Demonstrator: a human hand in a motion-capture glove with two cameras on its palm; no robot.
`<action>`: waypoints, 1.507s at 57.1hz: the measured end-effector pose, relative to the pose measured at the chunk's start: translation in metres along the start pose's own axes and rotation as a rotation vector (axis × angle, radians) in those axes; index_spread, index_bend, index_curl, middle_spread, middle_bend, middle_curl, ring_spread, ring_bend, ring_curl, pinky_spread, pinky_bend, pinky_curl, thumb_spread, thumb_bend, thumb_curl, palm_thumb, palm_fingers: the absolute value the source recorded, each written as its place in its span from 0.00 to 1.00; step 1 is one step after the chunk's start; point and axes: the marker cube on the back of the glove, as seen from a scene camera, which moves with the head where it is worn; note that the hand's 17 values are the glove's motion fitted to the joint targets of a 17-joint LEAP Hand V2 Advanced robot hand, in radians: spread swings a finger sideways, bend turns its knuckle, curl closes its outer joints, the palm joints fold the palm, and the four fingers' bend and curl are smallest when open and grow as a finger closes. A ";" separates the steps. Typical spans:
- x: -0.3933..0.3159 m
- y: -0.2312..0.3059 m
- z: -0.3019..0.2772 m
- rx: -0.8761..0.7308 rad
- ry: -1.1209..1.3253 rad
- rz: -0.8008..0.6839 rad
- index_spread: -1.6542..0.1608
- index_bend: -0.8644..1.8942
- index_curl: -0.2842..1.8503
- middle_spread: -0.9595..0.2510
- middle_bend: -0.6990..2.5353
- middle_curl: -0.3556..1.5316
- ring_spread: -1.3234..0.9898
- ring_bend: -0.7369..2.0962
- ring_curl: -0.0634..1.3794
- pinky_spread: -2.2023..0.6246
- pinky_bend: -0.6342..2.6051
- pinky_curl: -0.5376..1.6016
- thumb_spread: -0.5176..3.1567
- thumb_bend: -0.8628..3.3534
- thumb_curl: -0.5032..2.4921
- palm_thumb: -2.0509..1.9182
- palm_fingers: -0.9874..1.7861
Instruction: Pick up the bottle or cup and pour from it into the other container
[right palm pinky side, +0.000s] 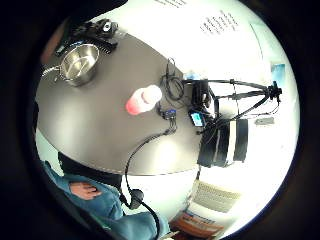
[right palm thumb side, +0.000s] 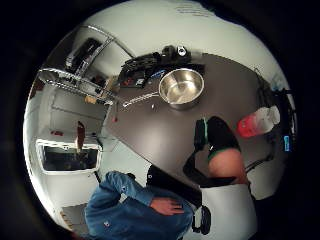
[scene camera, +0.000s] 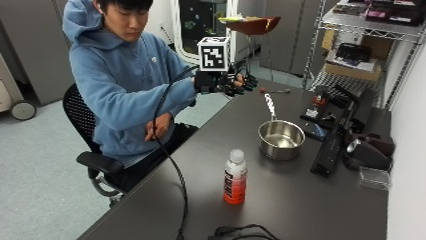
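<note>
**Gloved hand raised above the table, holding nothing**

The right hand (scene camera: 226, 82), in its black glove, is held up in the air over the near edge of the dark table (scene camera: 293, 200), in front of the person's chest. Its fingers (scene camera: 247, 83) hang loosely curled and grip nothing. The bare left hand (scene camera: 160, 131) rests in the person's lap against the blue hoodie, well below the gloved one.

There is one bottle and one pot. The pot (scene camera: 281, 139) stands on the table below and beyond the gloved hand, its long handle pointing back toward that hand. It is a shiny steel saucepan, and the palm views show its inside bare, with nothing in it (right palm thumb side: 182, 87).

The bottle (scene camera: 235, 178) stands upright further off from the hand, past the pot and nearer the table's front, apart from both. It has a white cap and is roughly half full of an orange-red drink; the upper part is clear (right palm pinky side: 143, 100).

A cluster of dark gear (scene camera: 339, 135) lies beside the pot on its far side from the hands.
</note>
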 end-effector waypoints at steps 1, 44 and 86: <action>-0.001 -0.001 0.000 0.000 0.001 0.000 0.81 0.38 0.16 0.80 0.27 0.21 0.59 0.34 0.07 0.81 0.31 0.28 0.24 0.29 0.21 0.66 0.46; 0.010 0.005 -0.022 -0.087 -0.040 -0.038 0.69 0.37 0.25 0.80 0.27 0.32 0.62 0.36 0.19 0.87 0.35 0.35 0.41 0.22 0.31 0.71 0.41; 0.180 0.047 -0.006 -0.035 -0.067 0.110 0.70 0.36 0.25 0.81 0.28 0.35 0.62 0.37 0.23 0.87 0.35 0.36 0.43 0.20 0.32 0.70 0.40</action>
